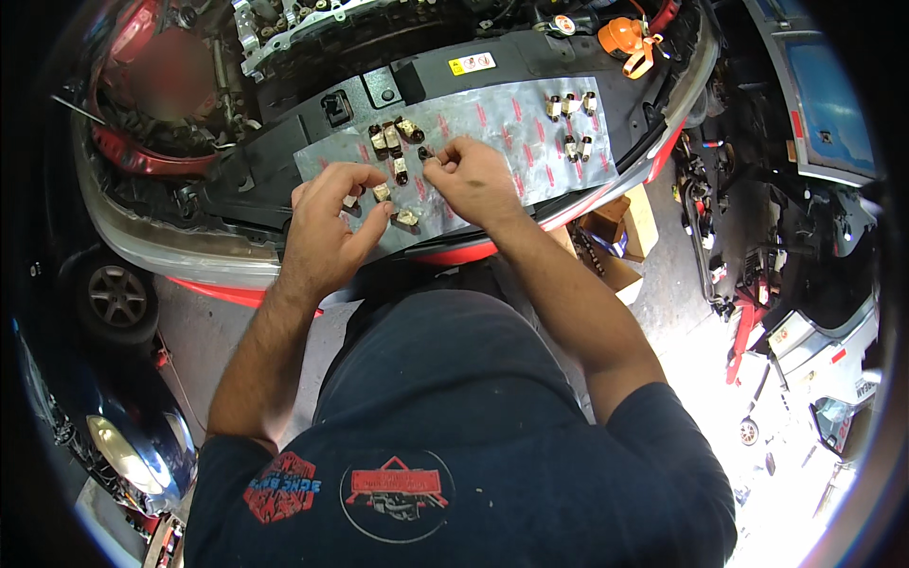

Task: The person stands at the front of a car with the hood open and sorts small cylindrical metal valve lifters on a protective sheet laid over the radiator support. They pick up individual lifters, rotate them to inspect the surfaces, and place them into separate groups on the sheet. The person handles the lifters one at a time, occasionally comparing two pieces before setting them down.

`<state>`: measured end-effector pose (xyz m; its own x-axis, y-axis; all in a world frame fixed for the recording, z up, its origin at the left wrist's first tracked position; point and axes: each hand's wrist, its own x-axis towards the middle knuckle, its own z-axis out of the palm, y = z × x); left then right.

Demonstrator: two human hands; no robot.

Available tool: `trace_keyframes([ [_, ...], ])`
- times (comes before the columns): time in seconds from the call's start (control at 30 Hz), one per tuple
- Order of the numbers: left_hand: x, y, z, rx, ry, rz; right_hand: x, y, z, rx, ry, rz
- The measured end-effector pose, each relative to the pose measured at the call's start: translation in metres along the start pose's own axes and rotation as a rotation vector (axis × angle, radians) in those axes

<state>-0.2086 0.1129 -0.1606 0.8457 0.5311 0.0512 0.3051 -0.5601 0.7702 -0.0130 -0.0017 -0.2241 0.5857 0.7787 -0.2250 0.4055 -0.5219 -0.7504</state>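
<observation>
A silvery plastic sheet (492,118) with red marks lies across the front of an opened car. My left hand (327,227) is over its left part, thumb and forefinger closed around a small metal part with a pale tape label (382,192). In a pinch, my right hand (473,180) holds a small dark metal part (424,153). Just beyond my hands is a cluster of similar taped parts (390,138), with one more taped part (401,171) between them. Another taped piece (407,218) rests near my left thumb. Their exact kind is too small to tell.
Several more taped parts (570,104) stand at the sheet's right end. An orange cap with a strap (622,38) sits at the back right. Engine metalwork (294,24) lies beyond the black panel. An open cardboard box (639,222) is below the bumper, right of my arm.
</observation>
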Motion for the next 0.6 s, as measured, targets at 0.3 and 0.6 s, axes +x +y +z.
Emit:
trace_keyframes([
  [0.3,0.014,0.019,-0.001,-0.086,-0.044,0.225,-0.061,-0.035,-0.045,1.242,-0.462,0.416],
  [0.6,0.011,0.034,-0.009,-0.103,-0.031,0.411,-0.080,-0.044,-0.049,1.462,-0.561,0.330],
])
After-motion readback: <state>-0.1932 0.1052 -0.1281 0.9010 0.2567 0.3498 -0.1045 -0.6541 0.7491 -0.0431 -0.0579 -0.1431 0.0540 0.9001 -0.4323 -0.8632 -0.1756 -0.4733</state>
